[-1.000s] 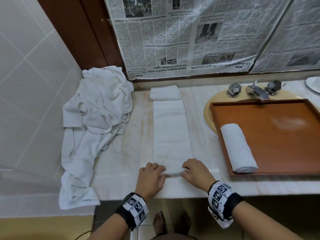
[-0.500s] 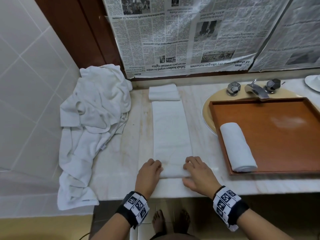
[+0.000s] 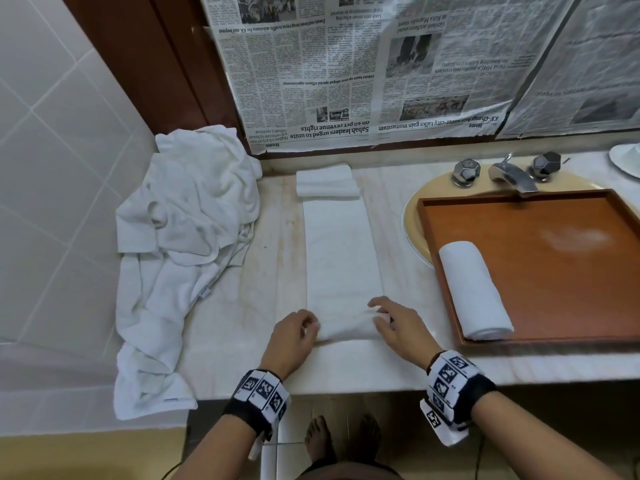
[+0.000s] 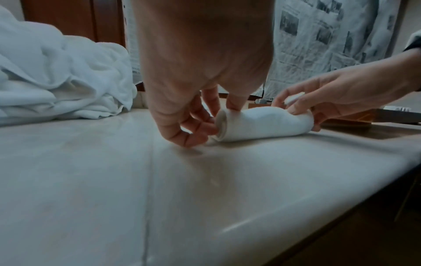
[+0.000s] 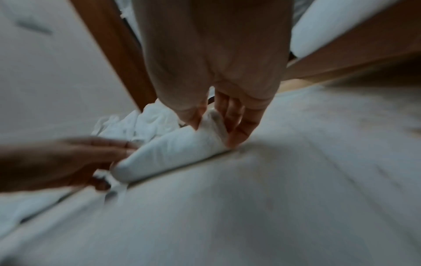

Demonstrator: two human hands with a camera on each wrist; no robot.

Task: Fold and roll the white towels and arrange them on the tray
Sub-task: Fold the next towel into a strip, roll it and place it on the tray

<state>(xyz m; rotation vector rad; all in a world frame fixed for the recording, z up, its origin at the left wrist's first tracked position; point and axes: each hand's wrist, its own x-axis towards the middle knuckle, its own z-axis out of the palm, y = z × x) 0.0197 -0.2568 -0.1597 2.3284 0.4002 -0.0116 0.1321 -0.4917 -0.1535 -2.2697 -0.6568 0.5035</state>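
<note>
Near the tabletop's (image 3: 242,317) front edge, the left hand (image 3: 292,336) and right hand (image 3: 398,327) each curl fingers round one end of the towel (image 3: 341,258), its near end rolled, the rest lying flat toward the back edge. A rolled towel (image 3: 474,289) lies on the tray (image 3: 554,271), at its left side.

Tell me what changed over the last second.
Both hands, left hand and right hand, rolled the folded towel's near end away from the person into a thicker roll, gripping its ends. Rolled towel on the tray and towel pile stayed put.
</note>
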